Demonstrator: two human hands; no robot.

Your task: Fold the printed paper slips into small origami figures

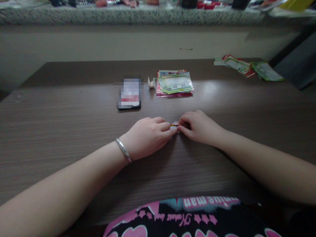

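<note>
Between my two hands, low over the wooden table (98,131), is a small piece of printed paper (174,124), pale with red and yellow marks. My left hand (150,135) lies over its left part, fingers pressed together on it. Thumb and fingertips of my right hand (197,126) pinch its right end. Most of the paper is hidden by the fingers, so its folds cannot be made out. Just beyond the hands stands a small folded paper crane (151,83), beside a stack of colourful printed wrappers (175,84).
A phone (130,93) with a blurred screen lies left of the crane. More green and red wrappers (239,65) are spread at the table's back right. Behind the table, a speckled stone ledge (148,16) carries various items. A dark printed garment (192,217) shows at the near edge.
</note>
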